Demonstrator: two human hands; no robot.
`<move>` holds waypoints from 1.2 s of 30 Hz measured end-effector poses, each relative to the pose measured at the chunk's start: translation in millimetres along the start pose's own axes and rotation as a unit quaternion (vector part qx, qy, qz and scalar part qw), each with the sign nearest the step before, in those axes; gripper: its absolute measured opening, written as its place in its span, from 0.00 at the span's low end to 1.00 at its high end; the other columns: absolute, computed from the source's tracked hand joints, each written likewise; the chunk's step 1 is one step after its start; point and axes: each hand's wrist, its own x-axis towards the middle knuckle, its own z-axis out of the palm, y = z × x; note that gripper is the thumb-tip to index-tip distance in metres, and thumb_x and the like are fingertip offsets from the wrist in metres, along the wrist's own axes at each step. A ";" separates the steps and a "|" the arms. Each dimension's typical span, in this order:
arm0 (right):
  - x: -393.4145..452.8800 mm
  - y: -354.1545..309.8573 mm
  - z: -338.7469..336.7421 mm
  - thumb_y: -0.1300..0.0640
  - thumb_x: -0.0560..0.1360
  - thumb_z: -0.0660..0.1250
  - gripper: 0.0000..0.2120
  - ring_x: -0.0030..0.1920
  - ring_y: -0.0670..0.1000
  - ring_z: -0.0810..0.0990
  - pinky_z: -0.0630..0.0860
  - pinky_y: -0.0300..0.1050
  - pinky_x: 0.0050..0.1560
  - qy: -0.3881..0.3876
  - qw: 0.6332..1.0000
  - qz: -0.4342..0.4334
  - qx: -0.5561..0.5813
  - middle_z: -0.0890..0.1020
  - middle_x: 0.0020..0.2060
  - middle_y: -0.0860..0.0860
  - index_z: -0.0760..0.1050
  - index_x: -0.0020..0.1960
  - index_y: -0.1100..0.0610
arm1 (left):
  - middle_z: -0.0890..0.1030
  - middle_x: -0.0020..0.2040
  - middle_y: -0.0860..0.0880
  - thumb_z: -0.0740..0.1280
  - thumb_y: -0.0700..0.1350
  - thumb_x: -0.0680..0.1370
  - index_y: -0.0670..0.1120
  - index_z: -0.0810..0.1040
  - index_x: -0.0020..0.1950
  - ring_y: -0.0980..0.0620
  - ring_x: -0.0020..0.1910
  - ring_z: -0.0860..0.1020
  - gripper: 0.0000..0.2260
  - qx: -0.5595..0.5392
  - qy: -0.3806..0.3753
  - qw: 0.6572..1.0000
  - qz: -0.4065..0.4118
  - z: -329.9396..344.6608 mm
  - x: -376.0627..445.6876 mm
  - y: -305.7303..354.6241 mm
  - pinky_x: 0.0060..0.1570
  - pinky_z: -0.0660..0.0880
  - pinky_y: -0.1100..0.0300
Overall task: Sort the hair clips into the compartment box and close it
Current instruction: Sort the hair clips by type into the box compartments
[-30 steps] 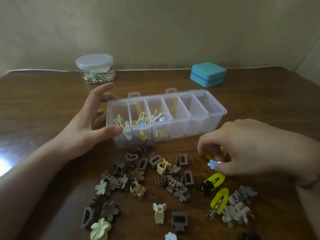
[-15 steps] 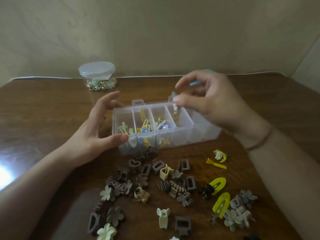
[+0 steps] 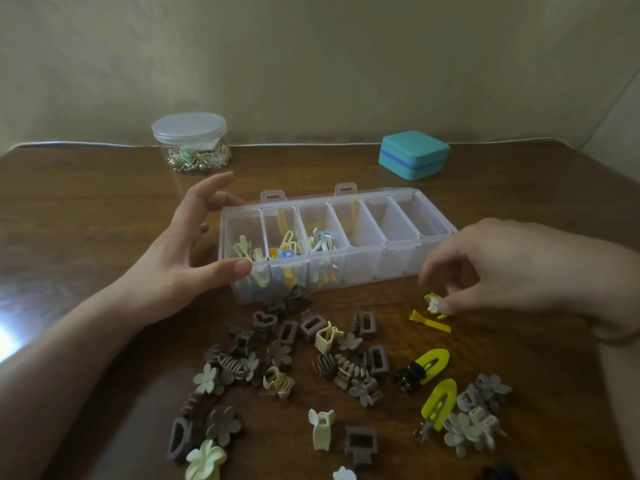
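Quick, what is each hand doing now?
Left hand: open, thumb against the compartment box.
Right hand: fingertips closing on small yellow clip, not lifted.

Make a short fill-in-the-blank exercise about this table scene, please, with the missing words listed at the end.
1. The clear compartment box has ___ compartments.
2. The left hand rests its thumb against the box's ___ end.
3. The right hand reaches down to a small ___ clip on the table.
4. The teal case stands ___ the box.

Missing words: six; left; yellow; behind
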 end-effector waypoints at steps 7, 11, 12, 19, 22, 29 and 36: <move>5.6 -6.3 5.3 0.46 0.73 0.71 0.12 0.47 0.42 0.76 0.77 0.41 0.45 -0.040 0.998 0.024 -0.041 0.78 0.43 0.40 0.73 0.54 0.36 | 0.72 0.67 0.57 0.69 0.75 0.62 0.61 0.57 0.77 0.54 0.72 0.68 0.47 0.004 0.003 1.000 -0.003 0.3 -0.3 0.5 0.74 0.60 0.39; 6.5 -7.3 6.7 0.42 0.72 0.71 0.10 0.45 0.42 0.76 0.76 0.40 0.44 -0.037 0.997 0.032 -0.052 0.78 0.42 0.40 0.74 0.51 0.39 | 0.70 0.68 0.58 0.68 0.76 0.62 0.64 0.56 0.76 0.54 0.73 0.67 0.47 0.010 0.005 1.000 -0.013 -0.5 -1.3 0.8 0.74 0.60 0.41; 6.9 -6.8 7.4 0.42 0.72 0.70 0.09 0.44 0.41 0.76 0.76 0.40 0.43 -0.038 0.997 0.033 -0.055 0.78 0.42 0.41 0.74 0.50 0.39 | 0.70 0.68 0.59 0.68 0.76 0.61 0.64 0.56 0.76 0.54 0.73 0.66 0.47 0.011 0.005 1.000 -0.015 -0.8 -1.2 0.8 0.74 0.60 0.42; -0.7 -1.2 -3.0 0.47 0.70 0.73 0.04 0.38 0.44 0.78 0.75 0.36 0.37 -0.008 0.985 -0.071 0.156 0.81 0.38 0.50 0.79 0.42 0.43 | 0.70 0.68 0.59 0.68 0.77 0.61 0.65 0.55 0.76 0.53 0.73 0.65 0.47 0.015 0.000 1.000 -0.018 -2.5 0.0 -0.5 0.74 0.61 0.46; 5.3 -23.5 -18.4 0.50 0.68 0.73 0.05 0.31 0.46 0.78 0.74 0.37 0.32 0.093 0.944 -0.134 0.287 0.82 0.34 0.51 0.80 0.41 0.49 | 0.69 0.68 0.59 0.68 0.76 0.61 0.64 0.55 0.76 0.54 0.73 0.64 0.48 0.014 0.000 1.000 -0.021 -2.7 -0.6 0.3 0.71 0.61 0.53; 74.7 -91.2 -44.4 0.49 0.68 0.77 0.10 0.22 0.39 0.68 0.63 0.29 0.24 0.145 0.962 -0.122 0.198 0.72 0.23 0.44 0.81 0.42 0.54 | 0.68 0.67 0.62 0.70 0.69 0.63 0.65 0.54 0.76 0.56 0.73 0.63 0.45 0.010 -0.003 1.000 -0.027 -1.0 -0.1 1.3 0.65 0.59 0.65; 108.2 -112.1 -35.0 0.44 0.75 0.69 0.09 0.40 0.42 0.75 0.72 0.41 0.36 0.120 0.990 -0.079 -0.005 0.78 0.38 0.40 0.83 0.49 0.46 | 0.67 0.65 0.64 0.69 0.68 0.63 0.66 0.54 0.75 0.57 0.72 0.63 0.44 0.016 0.000 1.000 -0.022 -0.3 -0.2 2.1 0.62 0.59 0.72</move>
